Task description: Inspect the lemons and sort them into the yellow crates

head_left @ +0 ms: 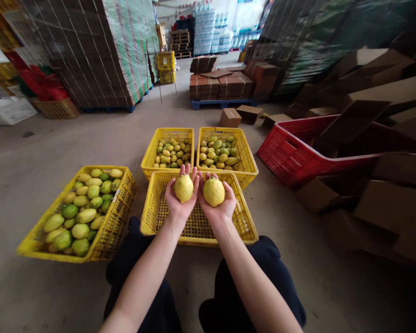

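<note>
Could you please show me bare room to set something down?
Bare mesh shows in the near yellow plastic crate, below the left hand and right hand; grey floor lies bare between it and brown cardboard boxes at right. Oval yellow-green fruit crowds the left yellow crate and rear pair.

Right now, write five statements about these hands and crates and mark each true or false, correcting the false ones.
1. The left hand supports a yellow fruit. True.
2. The right hand's palm faces down. False: the right hand is palm up under a second fruit.
3. The red crate stands left of the yellow crates. False: the red crate is on the right.
4. The leftmost yellow crate holds green and yellow fruit. True.
5. Cardboard stacks sit on a blue pallet. True.
</note>
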The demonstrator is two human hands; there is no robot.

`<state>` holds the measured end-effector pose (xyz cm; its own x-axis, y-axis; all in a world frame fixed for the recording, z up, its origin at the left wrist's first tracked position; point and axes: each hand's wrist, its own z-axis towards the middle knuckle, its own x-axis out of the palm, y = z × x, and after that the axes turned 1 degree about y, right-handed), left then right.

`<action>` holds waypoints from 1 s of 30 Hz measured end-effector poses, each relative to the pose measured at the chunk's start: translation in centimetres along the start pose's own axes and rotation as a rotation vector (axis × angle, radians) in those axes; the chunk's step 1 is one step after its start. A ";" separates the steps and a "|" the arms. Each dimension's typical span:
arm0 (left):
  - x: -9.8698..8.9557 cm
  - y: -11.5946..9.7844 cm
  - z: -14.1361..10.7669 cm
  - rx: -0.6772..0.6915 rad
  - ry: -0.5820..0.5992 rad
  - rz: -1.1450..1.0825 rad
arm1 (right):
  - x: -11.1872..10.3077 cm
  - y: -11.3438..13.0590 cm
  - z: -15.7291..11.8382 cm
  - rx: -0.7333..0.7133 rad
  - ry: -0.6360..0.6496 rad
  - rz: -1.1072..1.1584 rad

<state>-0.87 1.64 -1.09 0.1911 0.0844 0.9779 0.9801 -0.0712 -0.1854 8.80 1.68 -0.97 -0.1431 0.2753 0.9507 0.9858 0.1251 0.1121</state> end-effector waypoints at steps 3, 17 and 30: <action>-0.4 -0.1 -0.3 -0.031 -0.059 -0.012 | -0.4 1.0 -0.3 -0.004 -0.014 -0.019; -8.9 2.3 -13.5 -1.225 0.373 1.134 | -1.2 9.2 -3.5 -0.160 -0.144 0.004; -2.0 -13.4 1.3 -0.126 -0.362 1.045 | -1.0 10.3 -4.0 -0.141 -0.164 0.005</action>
<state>-14.29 3.69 -0.65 0.9439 0.2073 0.2570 0.3193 -0.3749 -0.8704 19.44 -1.17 0.35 -0.1388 0.4283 0.8929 0.9875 -0.0082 0.1575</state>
